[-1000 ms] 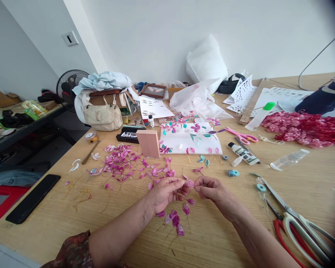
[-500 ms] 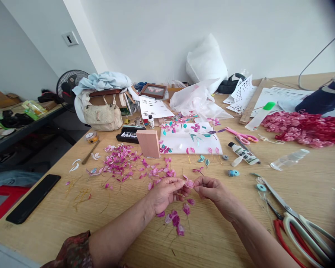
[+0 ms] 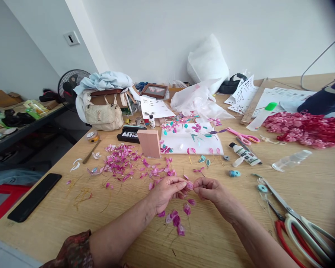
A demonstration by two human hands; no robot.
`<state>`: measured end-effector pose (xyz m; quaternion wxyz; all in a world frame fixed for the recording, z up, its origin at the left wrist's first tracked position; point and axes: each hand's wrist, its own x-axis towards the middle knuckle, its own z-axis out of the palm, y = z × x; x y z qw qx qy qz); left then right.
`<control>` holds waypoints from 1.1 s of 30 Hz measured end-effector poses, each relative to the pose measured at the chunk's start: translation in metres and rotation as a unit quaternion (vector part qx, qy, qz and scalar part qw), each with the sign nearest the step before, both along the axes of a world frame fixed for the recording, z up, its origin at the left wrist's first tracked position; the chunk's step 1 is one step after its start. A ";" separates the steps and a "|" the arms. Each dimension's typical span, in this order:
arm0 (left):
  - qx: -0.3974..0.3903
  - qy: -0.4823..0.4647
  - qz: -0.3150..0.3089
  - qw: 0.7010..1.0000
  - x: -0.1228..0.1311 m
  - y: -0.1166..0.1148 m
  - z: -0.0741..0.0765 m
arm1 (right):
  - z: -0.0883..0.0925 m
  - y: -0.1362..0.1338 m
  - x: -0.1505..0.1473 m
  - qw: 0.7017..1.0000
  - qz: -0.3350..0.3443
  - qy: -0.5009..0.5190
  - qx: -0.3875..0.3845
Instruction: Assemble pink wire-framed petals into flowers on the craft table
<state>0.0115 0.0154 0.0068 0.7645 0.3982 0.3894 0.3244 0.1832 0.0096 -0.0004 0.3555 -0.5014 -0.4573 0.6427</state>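
Note:
Between my two hands is a small pink petal (image 3: 190,185). My left hand (image 3: 169,191) pinches its left side with thumb and forefinger. The fingers of my right hand (image 3: 209,189) are closed at its right edge; any thread or wire between them is too fine to make out. Below the hands, several loose purple-pink petals (image 3: 176,220) with thin wire stems lie on the wooden table (image 3: 128,238). A bigger heap of pink petals (image 3: 123,160) spreads out to the left, beyond my left hand.
A wooden block (image 3: 149,144) stands upright behind the petals, beside a white sheet with flower sprigs (image 3: 190,139). Large scissors (image 3: 293,216) lie at the right, near a glue tube (image 3: 245,153) and a clear bottle (image 3: 292,160). A black phone (image 3: 35,197) rests at the left edge.
The petal between my fingers has turned slightly and shows more of its flat face. Both hands stay in nearly the same place; the whole view has shifted a little.

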 end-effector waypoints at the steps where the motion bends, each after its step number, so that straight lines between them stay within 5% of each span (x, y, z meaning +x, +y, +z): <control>1: -0.002 -0.002 0.000 1.000 0.000 0.000 0.000 | 0.000 0.000 0.000 1.000 0.000 0.000 0.001; 33: -0.014 -0.022 0.005 1.000 -0.003 0.002 0.003 | 0.009 -0.001 -0.001 1.000 0.000 -0.009 0.000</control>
